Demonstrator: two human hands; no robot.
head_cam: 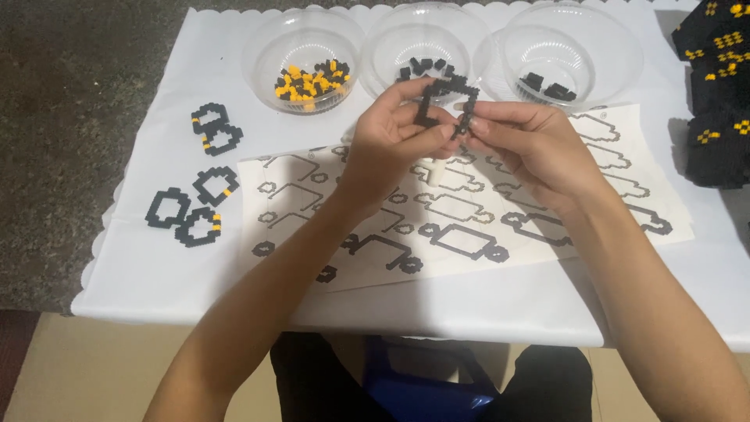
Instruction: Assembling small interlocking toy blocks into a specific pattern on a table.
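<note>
1. A desk (47, 117) with a dark, speckled grey top fills the upper left.
2. A white cloth (156, 273) with a scalloped edge covers most of it.
3. Below the desk edge lies a beige floor (94, 367).
4. A blue stool (422, 383) stands beneath.
5. Light is even, casting soft shadows.

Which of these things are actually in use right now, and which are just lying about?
In use: left hand, right hand, black bead frame, pattern sheet, three bead bowls.
Lying about: finished loops, black blocks.
</note>
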